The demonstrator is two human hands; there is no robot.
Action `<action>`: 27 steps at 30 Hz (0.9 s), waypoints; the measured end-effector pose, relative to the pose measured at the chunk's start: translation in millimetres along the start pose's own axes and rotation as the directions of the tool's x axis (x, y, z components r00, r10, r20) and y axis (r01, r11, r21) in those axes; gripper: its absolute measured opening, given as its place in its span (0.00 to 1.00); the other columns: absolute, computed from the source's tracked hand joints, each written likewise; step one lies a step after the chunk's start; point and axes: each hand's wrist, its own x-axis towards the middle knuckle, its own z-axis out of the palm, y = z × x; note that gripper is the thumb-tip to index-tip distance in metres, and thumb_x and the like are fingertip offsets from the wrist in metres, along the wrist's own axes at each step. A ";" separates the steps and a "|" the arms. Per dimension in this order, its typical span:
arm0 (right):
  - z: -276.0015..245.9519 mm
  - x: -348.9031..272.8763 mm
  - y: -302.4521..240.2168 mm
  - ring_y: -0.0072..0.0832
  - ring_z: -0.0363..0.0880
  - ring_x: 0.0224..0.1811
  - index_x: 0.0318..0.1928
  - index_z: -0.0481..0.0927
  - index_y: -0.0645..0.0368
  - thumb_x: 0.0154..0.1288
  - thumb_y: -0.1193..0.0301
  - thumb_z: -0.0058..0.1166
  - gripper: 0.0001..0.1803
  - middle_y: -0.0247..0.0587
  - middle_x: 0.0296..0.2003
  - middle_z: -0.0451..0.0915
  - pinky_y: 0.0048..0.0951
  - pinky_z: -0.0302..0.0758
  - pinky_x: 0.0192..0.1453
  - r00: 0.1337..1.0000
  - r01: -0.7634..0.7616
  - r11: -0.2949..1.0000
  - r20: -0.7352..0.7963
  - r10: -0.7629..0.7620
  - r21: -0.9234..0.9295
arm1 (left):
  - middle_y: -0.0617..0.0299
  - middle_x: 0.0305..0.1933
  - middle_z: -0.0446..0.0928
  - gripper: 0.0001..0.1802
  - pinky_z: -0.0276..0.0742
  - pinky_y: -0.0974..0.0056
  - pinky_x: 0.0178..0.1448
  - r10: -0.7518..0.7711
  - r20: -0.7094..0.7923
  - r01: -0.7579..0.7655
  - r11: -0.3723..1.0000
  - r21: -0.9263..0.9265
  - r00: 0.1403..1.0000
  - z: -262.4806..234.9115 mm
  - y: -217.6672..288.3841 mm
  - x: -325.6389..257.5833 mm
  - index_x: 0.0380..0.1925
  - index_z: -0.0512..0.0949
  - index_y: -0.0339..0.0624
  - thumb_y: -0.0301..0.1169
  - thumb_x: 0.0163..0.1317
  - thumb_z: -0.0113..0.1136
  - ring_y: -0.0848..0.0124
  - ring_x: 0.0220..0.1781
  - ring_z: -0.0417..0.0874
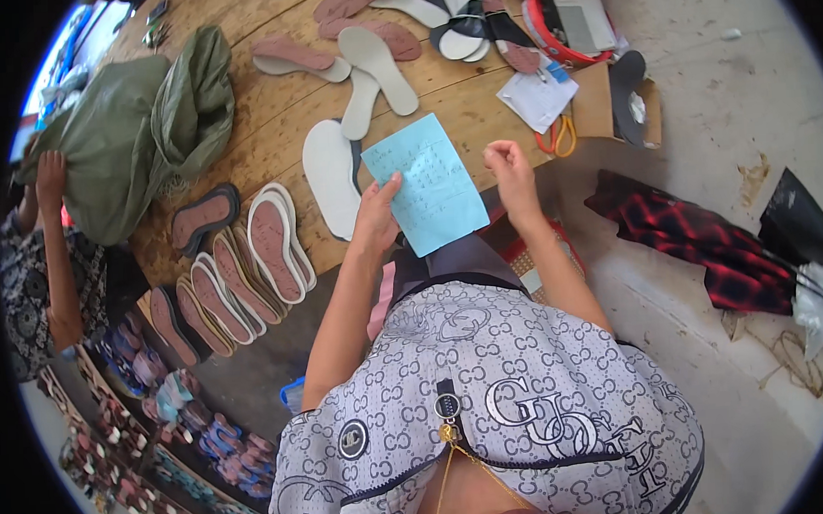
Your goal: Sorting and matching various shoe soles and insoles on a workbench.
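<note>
My left hand [376, 217] pinches one light blue sheet of paper [429, 184] by its left edge, thumb on top, so the sheet hangs tilted over the near edge of the wooden tabletop [268, 116], its lower corner out past the wood and above my lap. My right hand [510, 168] is curled into a loose fist just beside the sheet's right edge, holding nothing that I can see; whether it touches the paper I cannot tell. Right behind the sheet, one long white insole [329, 176] lies flat at the near edge, partly under the paper's corner. To its left, a fanned row of pink-faced soles [238, 274] leans along the near left edge; I count about seven, overlapping, with one more dark-rimmed pink sole [204, 216] lying flat just above them. Further in, two white insoles [371, 75] cross near the middle of the tabletop, and several pink and white ones are scattered toward the far edge, too overlapped to count. At the right edge sit one white slip of paper [537, 95], one pair of orange-handled scissors [558, 137] and one brown cardboard piece [598, 102] bearing a dark sole. On the left of the tabletop rests one green sack [130, 131], and another person's hand [50, 172] grips its left end. Off the table to my right, one red-and-black checked cloth [695, 235] lies on the concrete floor.
</note>
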 end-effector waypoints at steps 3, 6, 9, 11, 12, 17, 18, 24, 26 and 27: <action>-47.3 41.5 33.0 0.24 0.77 0.37 0.49 0.73 0.66 0.64 0.64 0.57 0.19 0.39 0.37 0.79 0.26 0.74 0.42 0.976 -0.191 0.971 -0.074 0.204 0.144 | 0.53 0.54 0.77 0.18 0.76 0.53 0.61 -0.018 0.018 0.017 0.999 0.048 1.000 26.9 6.4 -3.5 0.56 0.69 0.33 0.29 0.69 0.53 0.61 0.55 0.80; -77.4 108.4 67.8 0.34 0.79 0.39 0.49 0.72 0.67 0.60 0.62 0.60 0.24 0.45 0.39 0.80 0.34 0.75 0.45 0.959 -0.103 0.985 -0.278 0.061 -0.139 | 0.52 0.55 0.76 0.18 0.76 0.53 0.61 0.015 -0.030 -0.011 0.992 0.129 0.999 25.4 4.9 6.6 0.57 0.68 0.32 0.29 0.69 0.52 0.60 0.56 0.79; -93.6 182.2 71.4 0.46 0.80 0.44 0.48 0.72 0.65 0.57 0.61 0.60 0.24 0.53 0.41 0.80 0.44 0.76 0.48 0.908 -0.114 0.835 -0.397 -0.132 -0.539 | 0.52 0.55 0.76 0.18 0.76 0.52 0.62 0.043 -0.091 -0.029 0.988 0.149 0.995 35.2 6.8 8.6 0.56 0.68 0.33 0.29 0.69 0.51 0.60 0.55 0.80; -94.9 214.0 70.1 0.52 0.80 0.47 0.47 0.72 0.64 0.57 0.61 0.59 0.23 0.57 0.42 0.81 0.49 0.75 0.51 0.896 -0.253 0.745 -0.440 -0.060 -0.617 | 0.52 0.55 0.77 0.17 0.77 0.52 0.61 0.044 -0.136 -0.025 0.990 0.138 0.990 39.9 3.5 13.9 0.56 0.68 0.33 0.29 0.70 0.51 0.60 0.55 0.80; -96.7 227.7 76.4 0.53 0.80 0.47 0.47 0.72 0.64 0.57 0.61 0.58 0.23 0.58 0.42 0.81 0.49 0.75 0.51 0.912 -0.257 0.732 -0.408 -0.032 -0.631 | 0.52 0.54 0.77 0.17 0.77 0.52 0.61 0.034 -0.162 -0.013 0.992 0.129 0.986 42.3 1.0 15.0 0.56 0.68 0.33 0.29 0.70 0.51 0.60 0.54 0.81; -74.2 256.6 67.8 0.53 0.80 0.47 0.49 0.75 0.58 0.55 0.59 0.59 0.23 0.56 0.43 0.82 0.47 0.75 0.51 0.965 -0.217 0.729 -0.254 0.061 -0.650 | 0.52 0.53 0.78 0.17 0.79 0.54 0.59 0.021 -0.240 0.006 0.994 0.111 0.971 54.2 -11.0 24.8 0.55 0.69 0.33 0.29 0.70 0.52 0.61 0.53 0.82; -68.9 263.1 68.1 0.53 0.80 0.46 0.49 0.75 0.58 0.55 0.59 0.59 0.23 0.56 0.41 0.82 0.47 0.75 0.50 0.967 -0.206 0.747 -0.249 0.056 -0.632 | 0.52 0.53 0.78 0.17 0.79 0.55 0.58 0.024 -0.243 0.004 0.993 0.115 0.970 59.7 -13.4 29.6 0.55 0.69 0.33 0.30 0.70 0.52 0.61 0.53 0.82; -59.7 290.5 74.0 0.56 0.80 0.43 0.49 0.72 0.61 0.60 0.63 0.54 0.21 0.57 0.39 0.82 0.49 0.75 0.47 0.975 0.010 0.817 -0.174 -0.135 -0.577 | 0.55 0.53 0.78 0.17 0.78 0.57 0.60 0.013 -0.223 0.024 0.987 0.162 0.975 82.0 -20.6 65.5 0.54 0.70 0.35 0.31 0.69 0.54 0.64 0.52 0.82; -81.5 276.9 52.7 0.55 0.79 0.46 0.50 0.70 0.63 0.62 0.64 0.52 0.20 0.60 0.41 0.81 0.49 0.75 0.49 0.969 0.061 0.796 -0.154 -0.191 -0.603 | 0.56 0.52 0.79 0.16 0.78 0.59 0.58 0.046 -0.233 -0.001 0.981 0.192 0.971 91.1 -14.8 63.1 0.53 0.71 0.35 0.31 0.69 0.54 0.66 0.51 0.82; -97.8 270.0 49.5 0.56 0.79 0.46 0.53 0.68 0.63 0.63 0.65 0.51 0.21 0.60 0.43 0.80 0.49 0.75 0.49 0.929 0.064 0.784 -0.249 -0.272 -0.617 | 0.57 0.51 0.79 0.16 0.78 0.60 0.57 0.058 -0.227 -0.010 0.978 0.208 0.972 96.9 -13.3 64.0 0.53 0.71 0.36 0.32 0.69 0.54 0.67 0.50 0.82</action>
